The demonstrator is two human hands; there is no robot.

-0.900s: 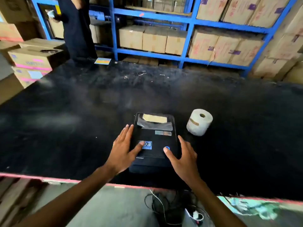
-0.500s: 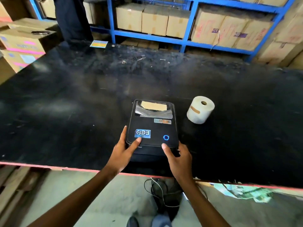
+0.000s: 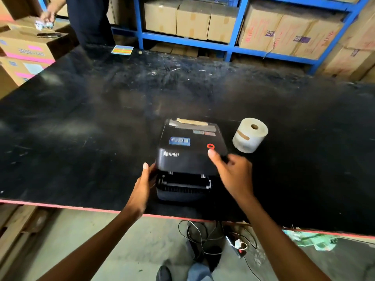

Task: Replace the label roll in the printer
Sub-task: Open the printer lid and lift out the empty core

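Black plastic printer near the table edge, its lid cracked open: left hand clasps its side, right hand grips the lid's corner, fresh label roll just beside, and an uneven lift could drop the lid shut.

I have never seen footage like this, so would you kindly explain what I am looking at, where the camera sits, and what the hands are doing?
There is no robot here. One wide-angle camera is worn on a person's head and looks down at their own bare hands, so the arms enter from the bottom. On the black table stands a black label printer with a red ring light. Its lid is raised at the front, showing the mechanism beneath. The left hand grips the lid's left corner; the right hand is at its right side, thumb near the light. A white label roll stands apart to the right, untouched. Another person stands beyond the table.
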